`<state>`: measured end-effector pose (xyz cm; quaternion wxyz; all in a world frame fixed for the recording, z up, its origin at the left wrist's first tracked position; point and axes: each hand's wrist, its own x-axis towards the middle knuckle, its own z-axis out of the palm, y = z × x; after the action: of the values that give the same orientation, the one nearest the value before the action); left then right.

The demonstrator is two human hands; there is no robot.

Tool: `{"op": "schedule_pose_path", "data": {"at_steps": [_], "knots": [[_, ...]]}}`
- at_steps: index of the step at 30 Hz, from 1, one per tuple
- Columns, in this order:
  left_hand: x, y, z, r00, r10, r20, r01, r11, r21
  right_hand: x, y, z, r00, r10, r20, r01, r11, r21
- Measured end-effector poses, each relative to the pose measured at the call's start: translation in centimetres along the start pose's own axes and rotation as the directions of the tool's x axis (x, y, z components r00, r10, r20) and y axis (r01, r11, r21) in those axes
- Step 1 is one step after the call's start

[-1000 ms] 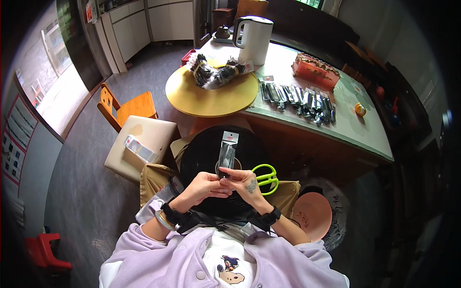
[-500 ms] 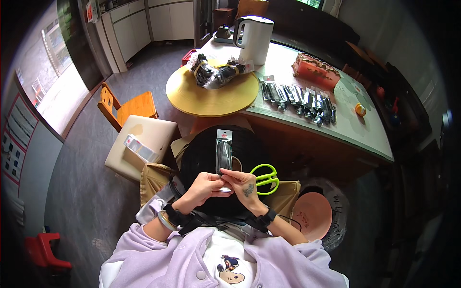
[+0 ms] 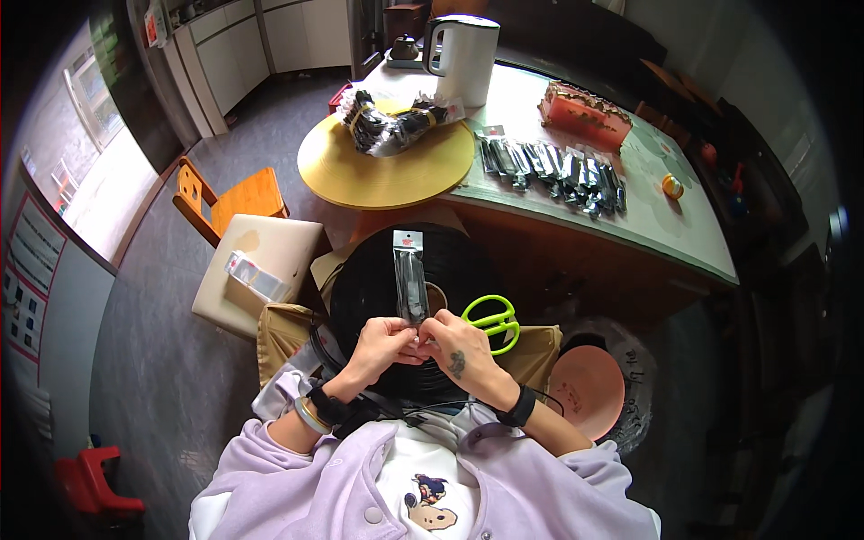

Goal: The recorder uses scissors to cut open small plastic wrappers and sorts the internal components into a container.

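In front of the person, head view: a slim clear packet (image 3: 410,279) with dark contents is held over a large black roll (image 3: 360,279), its pale header at the far end.
Packet's long axis: it runs from near to far, almost straight away from the body, the far end leaning slightly left.
Packet and hands: it lies on the far side of both hands, which meet at its near end; the left is at that end, the right just to its right, so neither is clearly nearer.
Left hand (image 3: 380,349): closed, thumb and fingers gripping the packet's near end.
Right hand (image 3: 463,355): fingers curled, fingertips pinching at the same end; exactly what lies between them is too small to tell.
Green-handled scissors (image 3: 492,310): right of the packet, near the right hand but apart from it.
Yellow roll (image 3: 387,184): farther off, partly on the table (image 3: 666,225), bearing a banded bundle (image 3: 387,130) of dark packets.
Packet row (image 3: 549,171): far right, lying on the table.
Cream seat (image 3: 288,243): left of the black roll, with clear packaging (image 3: 256,276) on top.
Pink basin (image 3: 585,396): near right, beyond the right wrist.
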<state>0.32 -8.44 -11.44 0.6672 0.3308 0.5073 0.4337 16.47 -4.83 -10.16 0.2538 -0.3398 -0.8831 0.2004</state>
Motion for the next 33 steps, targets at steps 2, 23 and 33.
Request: {"op": "schedule_pose_path", "data": {"at_steps": [2, 23, 33], "knots": [[0.2, -0.1, 0.1, 1.000, 0.002, 0.002, -0.002, 1.000, 0.017, 0.0, 0.2, 0.2, 1.000, 0.004, 0.008, -0.004, 1.000, -0.029], [-0.6, 1.5, -1.6, 0.990, 0.038, -0.135, -0.021, 0.992, 0.127, -30.0, 27.4, 1.5, 0.126, 0.987, -0.096, -0.968, 0.101, -0.231], [-0.3, 1.0, -2.5, 0.987, 0.107, -0.118, -0.095, 0.991, 0.096, -22.2, 22.8, -7.6, 0.377, 0.842, -0.386, -0.908, 0.418, 0.023]]}}
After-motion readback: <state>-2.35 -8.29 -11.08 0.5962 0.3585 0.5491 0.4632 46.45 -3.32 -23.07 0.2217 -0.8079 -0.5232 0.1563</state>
